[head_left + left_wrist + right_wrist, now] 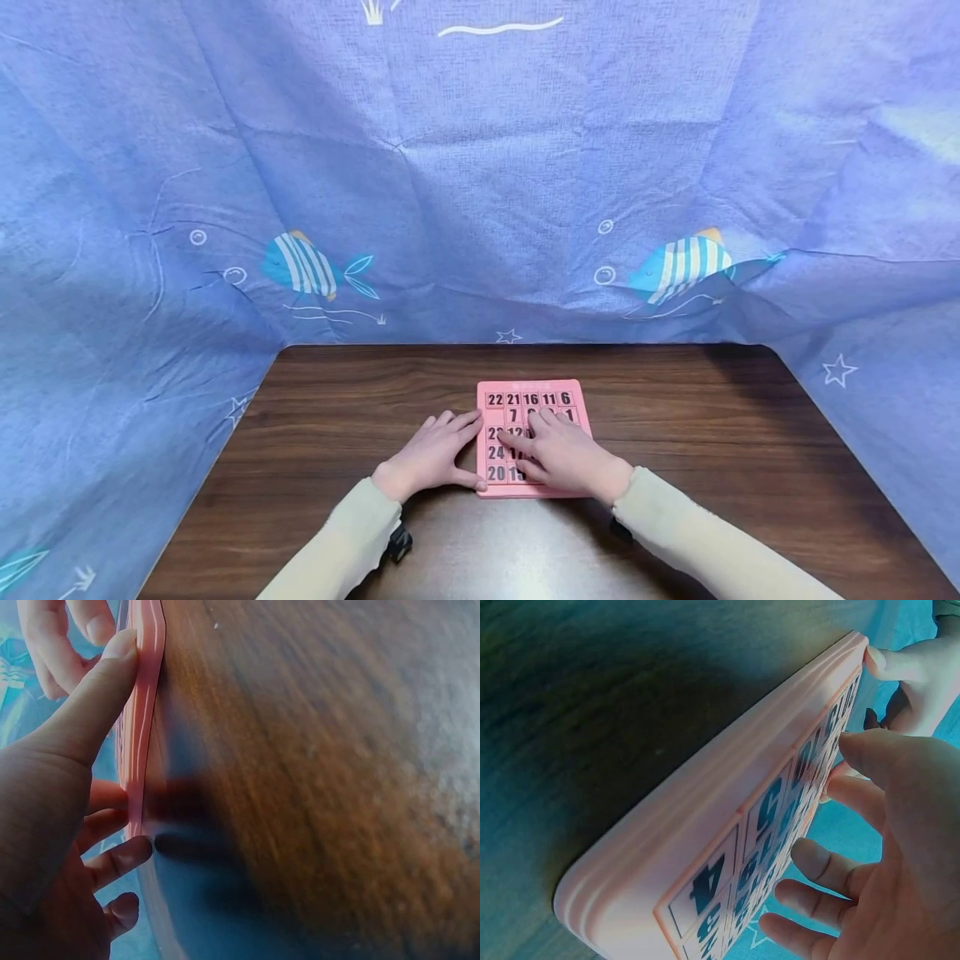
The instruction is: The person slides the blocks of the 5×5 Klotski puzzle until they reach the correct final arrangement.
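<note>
A pink number sliding puzzle (528,387) lies flat on the wooden table, its black-numbered tiles set in rows inside a raised frame. At its left side, my left hand (431,457) touches the frame, thumb by the near corner and fingertips farther up the edge. Extended over the tiles is my right hand (558,454), its index fingertip at the 23 tile and the other fingers spread above the board. This hand hides several middle and right tiles. One pink slot without a number shows in the second row at the left. The right wrist view shows the puzzle's 4 tile (703,887) close up.
The dark brown wooden table (360,383) extends around the puzzle. Behind it and at both sides hangs a blue cloth (480,192) printed with striped fish, bubbles and stars. A small black device (400,543) sits at the left wrist, under the pale sleeve.
</note>
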Demonstrator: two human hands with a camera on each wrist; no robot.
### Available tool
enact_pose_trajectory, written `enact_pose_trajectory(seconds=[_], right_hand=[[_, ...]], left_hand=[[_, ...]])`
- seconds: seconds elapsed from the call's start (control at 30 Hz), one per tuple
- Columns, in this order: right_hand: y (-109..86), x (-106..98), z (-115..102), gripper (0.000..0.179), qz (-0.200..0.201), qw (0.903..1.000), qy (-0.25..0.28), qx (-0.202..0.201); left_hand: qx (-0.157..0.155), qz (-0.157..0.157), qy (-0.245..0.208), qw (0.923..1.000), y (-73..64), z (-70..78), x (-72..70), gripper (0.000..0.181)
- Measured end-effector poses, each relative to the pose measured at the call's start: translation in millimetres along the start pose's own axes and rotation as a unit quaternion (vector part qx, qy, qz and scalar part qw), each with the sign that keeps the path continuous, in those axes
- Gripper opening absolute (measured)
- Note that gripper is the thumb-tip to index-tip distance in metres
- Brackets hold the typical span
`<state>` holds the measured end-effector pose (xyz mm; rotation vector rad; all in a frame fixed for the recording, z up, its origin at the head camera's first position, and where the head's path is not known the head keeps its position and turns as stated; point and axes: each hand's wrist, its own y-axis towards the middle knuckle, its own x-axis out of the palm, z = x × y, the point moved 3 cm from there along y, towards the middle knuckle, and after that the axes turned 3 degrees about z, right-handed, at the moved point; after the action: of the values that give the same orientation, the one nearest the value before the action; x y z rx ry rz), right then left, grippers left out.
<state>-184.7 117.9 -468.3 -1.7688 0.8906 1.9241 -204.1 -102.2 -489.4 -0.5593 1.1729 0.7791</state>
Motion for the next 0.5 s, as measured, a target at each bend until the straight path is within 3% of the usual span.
enact_pose_trajectory(seconds=[0.3,0.5], right_hand=[[6.3,6.5,7.7,0.041,0.009,0.9999,-0.004,-0.005],[12.8,5.2,11.3,0.043,-0.009,0.9999,0.010,0.009]], left_hand=[[-0.006,-0.009,-0.003,0.9999,-0.4,-0.7,0.1,0.101],[-0.014,-0.014,-0.013,0.9997,-0.4,-1.0,0.0,0.102]])
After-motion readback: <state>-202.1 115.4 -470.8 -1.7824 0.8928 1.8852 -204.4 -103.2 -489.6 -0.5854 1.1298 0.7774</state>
